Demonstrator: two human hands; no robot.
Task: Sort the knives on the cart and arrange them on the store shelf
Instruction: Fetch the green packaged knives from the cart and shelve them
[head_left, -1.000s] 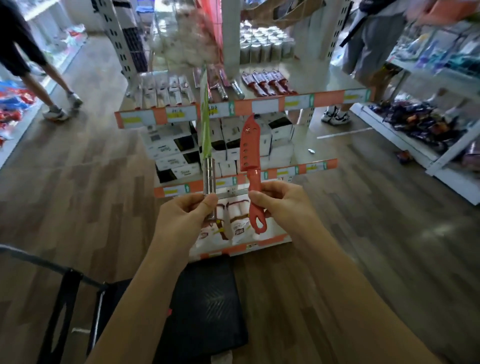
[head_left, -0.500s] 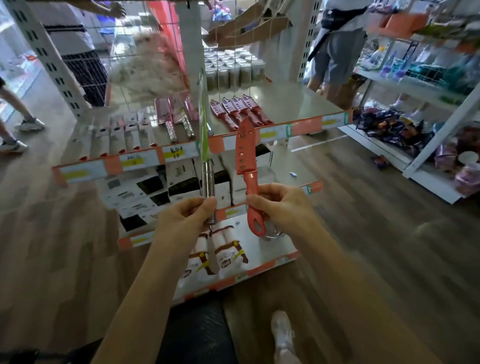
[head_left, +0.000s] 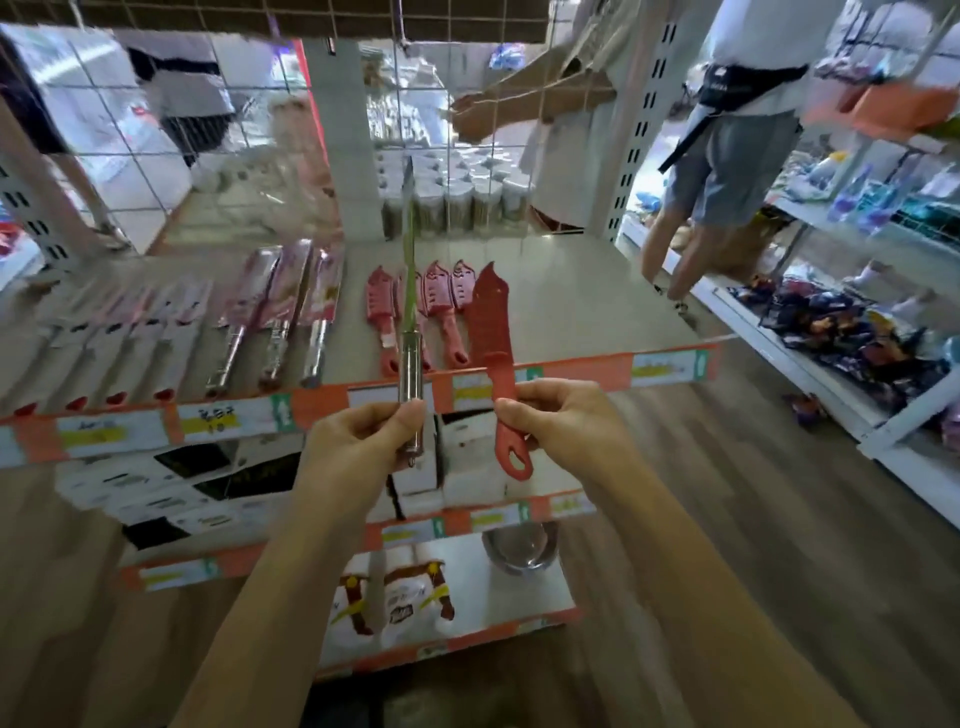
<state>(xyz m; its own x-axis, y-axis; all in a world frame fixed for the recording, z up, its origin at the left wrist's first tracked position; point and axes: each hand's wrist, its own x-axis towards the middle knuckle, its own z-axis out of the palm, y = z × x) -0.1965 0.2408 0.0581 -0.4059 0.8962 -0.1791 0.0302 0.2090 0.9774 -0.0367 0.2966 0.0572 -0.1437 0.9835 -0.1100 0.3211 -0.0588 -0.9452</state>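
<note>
My left hand (head_left: 358, 447) grips the steel handle of a green-sheathed knife (head_left: 410, 312), held upright and edge-on. In my right hand (head_left: 566, 423) is a red plastic knife (head_left: 493, 332), also upright, pinched at its handle. Both stand just in front of the top shelf (head_left: 597, 306). On that shelf lie a row of red knives (head_left: 441, 306) behind the held ones, pink-packaged steel-handled knives (head_left: 283, 317) to their left, and white-sleeved knives (head_left: 119, 353) at far left. The cart is out of view.
A wire grid panel (head_left: 208, 130) rises behind the shelf, with jars (head_left: 467, 197) at the back. Lower shelves hold boxes (head_left: 197, 488), packets and a steel bowl (head_left: 519, 545). A person in grey shorts (head_left: 727, 166) stands at the right by another shelving unit (head_left: 857, 322).
I have stepped closer to the shelf and the view has tilted up; the top shelf now sits right behind the two knives. The cart has dropped out of sight. My grips are unchanged.
</note>
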